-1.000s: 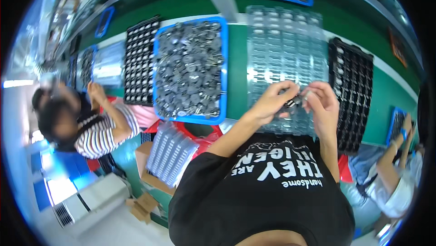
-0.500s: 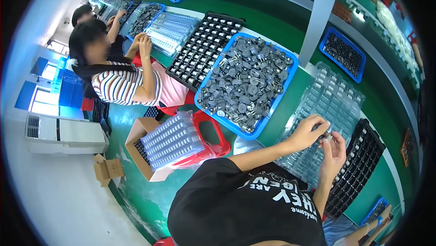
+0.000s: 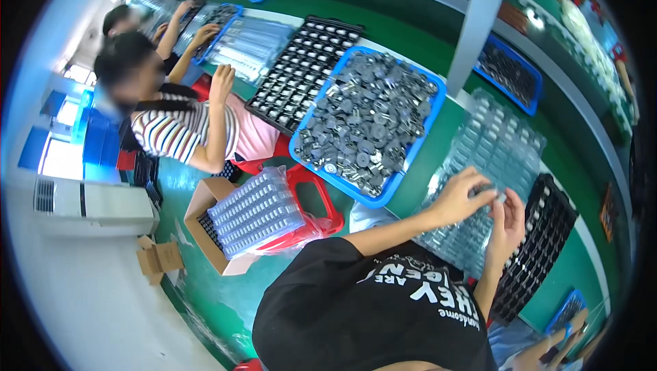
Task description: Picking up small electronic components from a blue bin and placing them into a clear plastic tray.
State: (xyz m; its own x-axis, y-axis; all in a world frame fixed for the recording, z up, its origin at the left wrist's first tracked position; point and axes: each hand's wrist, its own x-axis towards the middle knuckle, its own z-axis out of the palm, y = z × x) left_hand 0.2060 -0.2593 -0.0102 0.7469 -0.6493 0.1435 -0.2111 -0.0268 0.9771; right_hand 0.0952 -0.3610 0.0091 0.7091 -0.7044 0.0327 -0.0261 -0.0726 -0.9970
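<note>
My left hand [image 3: 460, 196] is closed, its thumb and fingers pinching a small dark grey part [image 3: 484, 189]. Close against it, my right hand [image 3: 508, 224] pinches a small pale piece [image 3: 502, 198] between thumb and forefinger; its kind is too small to make out. Both hands meet above clear plastic blister trays [image 3: 448, 237] with rows of pockets. To the right of these lies a black pocketed tray [image 3: 537, 254]. Left of my hands stands a blue bin [image 3: 373, 201] heaped with dark grey round parts [image 3: 369, 118] bearing metal prongs.
A filled black tray [image 3: 301, 73] lies beyond the bin. A co-worker in a striped shirt [image 3: 171, 131] sits at the left. A cardboard box [image 3: 195, 217] and a red stool [image 3: 332, 217] stand below the table edge. A grey post [image 3: 479, 29] rises at the back.
My hands have come closer together, fingertips now meeting around the small parts. The striped-shirt co-worker's hands have moved apart, one reaching toward the far blue bin. The view has shifted slightly.
</note>
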